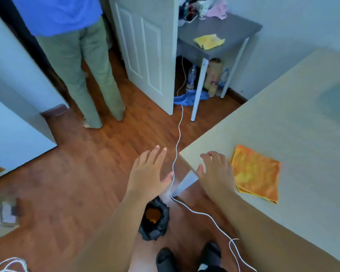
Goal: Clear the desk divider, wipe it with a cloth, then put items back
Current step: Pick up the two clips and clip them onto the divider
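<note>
An orange cloth (256,173) lies flat on the pale desk (283,118) near its corner. My right hand (216,173) hovers over that corner just left of the cloth, fingers spread, holding nothing. My left hand (148,173) is out over the wooden floor, palm down, fingers apart and empty. A second, yellow cloth (208,41) lies on a small grey table (234,28) by the far wall. No desk divider shows in this view.
A white cable (178,142) runs across the floor between my hands. A black bag (154,220) sits by the desk leg. Another person (77,61) stands in the doorway beside an open white door (145,52). Bottles (190,77) stand under the grey table.
</note>
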`<control>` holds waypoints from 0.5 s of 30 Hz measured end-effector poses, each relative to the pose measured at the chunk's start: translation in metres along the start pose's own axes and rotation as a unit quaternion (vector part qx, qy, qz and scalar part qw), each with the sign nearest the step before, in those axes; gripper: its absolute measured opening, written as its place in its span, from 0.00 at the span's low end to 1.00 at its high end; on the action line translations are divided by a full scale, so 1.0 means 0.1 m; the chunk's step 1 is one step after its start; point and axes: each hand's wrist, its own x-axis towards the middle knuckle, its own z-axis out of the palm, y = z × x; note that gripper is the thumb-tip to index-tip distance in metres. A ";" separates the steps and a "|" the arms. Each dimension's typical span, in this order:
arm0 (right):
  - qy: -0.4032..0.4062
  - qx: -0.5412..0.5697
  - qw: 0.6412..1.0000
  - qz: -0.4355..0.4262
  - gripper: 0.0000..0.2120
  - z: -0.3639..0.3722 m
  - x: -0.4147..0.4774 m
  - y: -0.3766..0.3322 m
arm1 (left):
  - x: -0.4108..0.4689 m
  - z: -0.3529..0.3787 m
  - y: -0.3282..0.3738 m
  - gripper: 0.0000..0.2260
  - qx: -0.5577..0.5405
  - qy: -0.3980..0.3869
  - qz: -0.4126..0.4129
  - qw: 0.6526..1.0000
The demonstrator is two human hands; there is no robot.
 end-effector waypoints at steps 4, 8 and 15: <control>0.014 -0.033 0.992 0.121 0.18 -0.42 -0.15 0.84 | 0.49 -0.19 0.85 0.33 0.020 -0.008 0.146 0.989; -0.014 -0.056 0.976 0.209 0.24 -0.69 -0.45 1.55 | 0.74 -0.18 1.67 0.32 0.001 -0.024 0.237 0.971; -0.009 -0.052 0.940 0.337 0.24 -1.14 -1.21 2.67 | 0.81 0.00 3.10 0.33 0.016 -0.050 0.349 0.936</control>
